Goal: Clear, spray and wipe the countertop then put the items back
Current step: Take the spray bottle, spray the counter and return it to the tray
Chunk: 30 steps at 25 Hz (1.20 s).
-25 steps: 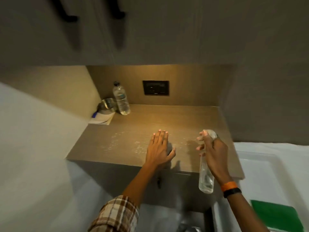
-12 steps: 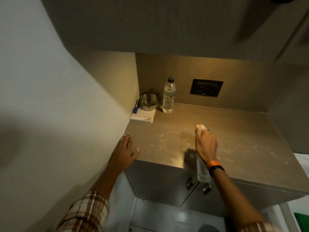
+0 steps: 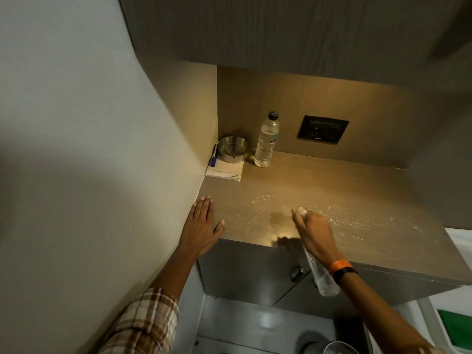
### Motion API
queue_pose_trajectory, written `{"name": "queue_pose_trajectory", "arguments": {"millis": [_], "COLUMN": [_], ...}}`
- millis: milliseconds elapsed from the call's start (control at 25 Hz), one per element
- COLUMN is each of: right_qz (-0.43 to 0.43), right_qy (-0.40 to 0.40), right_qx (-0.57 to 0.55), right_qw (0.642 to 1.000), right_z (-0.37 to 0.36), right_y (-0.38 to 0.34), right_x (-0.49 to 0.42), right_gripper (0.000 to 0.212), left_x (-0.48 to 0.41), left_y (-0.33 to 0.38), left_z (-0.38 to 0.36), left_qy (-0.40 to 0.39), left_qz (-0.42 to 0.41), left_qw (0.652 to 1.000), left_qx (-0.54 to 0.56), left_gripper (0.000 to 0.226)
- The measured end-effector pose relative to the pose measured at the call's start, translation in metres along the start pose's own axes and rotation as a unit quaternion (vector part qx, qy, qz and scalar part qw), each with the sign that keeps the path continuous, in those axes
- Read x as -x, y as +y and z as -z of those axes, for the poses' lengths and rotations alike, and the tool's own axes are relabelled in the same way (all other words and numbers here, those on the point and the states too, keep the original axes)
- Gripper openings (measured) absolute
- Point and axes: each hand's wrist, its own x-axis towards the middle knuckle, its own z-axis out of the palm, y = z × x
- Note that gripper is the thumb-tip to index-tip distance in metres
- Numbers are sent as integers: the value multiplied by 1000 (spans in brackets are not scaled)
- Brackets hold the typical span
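A brown wood-grain countertop [image 3: 344,190] carries glistening spray droplets across its front half. My right hand [image 3: 315,232] grips a clear spray bottle [image 3: 321,277], its nozzle over the counter's front edge and its body hanging down below my wrist. My left hand [image 3: 201,226] lies flat, fingers spread, on the counter's front left corner by the wall. In the back left corner stand a clear water bottle [image 3: 267,141], a round metal ashtray [image 3: 233,149], a white notepad [image 3: 224,171] and a blue pen [image 3: 213,155].
A white wall [image 3: 89,149] closes the left side and an upper cabinet [image 3: 281,29] hangs overhead. A black socket plate [image 3: 322,129] sits on the back panel. Cabinet doors with knobs [image 3: 296,272] lie below the counter. Something green [image 3: 457,328] lies at the lower right.
The view swung left and came closer. My left hand slid from the counter's middle to its front left corner. My right hand with the spray bottle moved left over the counter's front.
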Motion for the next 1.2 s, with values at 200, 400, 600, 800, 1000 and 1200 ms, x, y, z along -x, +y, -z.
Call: {"name": "queue_pose_trajectory", "arguments": {"millis": [200, 400, 600, 800, 1000, 1200], "right_qz": [-54, -61, -200, -275, -166, -117], "right_qy": [95, 112, 199, 238, 84, 44], "right_qx": [13, 9, 39, 1, -27, 4], "right_qw": [994, 992, 959, 932, 982, 992], "right_z": [56, 91, 160, 179, 137, 133], "right_y": [24, 20, 87, 159, 149, 182], "right_x": [-45, -105, -117, -45, 18, 58], "right_gripper": [46, 52, 34, 50, 55, 56], "left_x": [-7, -17, -20, -25, -26, -22], "left_y": [36, 93, 136, 184, 261, 326], "left_z": [-4, -16, -27, -39, -44, -53], "left_qy": [10, 9, 16, 12, -26, -16], "left_qz": [-52, -106, -129, -157, -175, -193], "left_qw": [998, 994, 991, 987, 984, 981], "left_qx": [17, 28, 24, 16, 13, 25], "left_gripper": [78, 84, 87, 88, 93, 92]}}
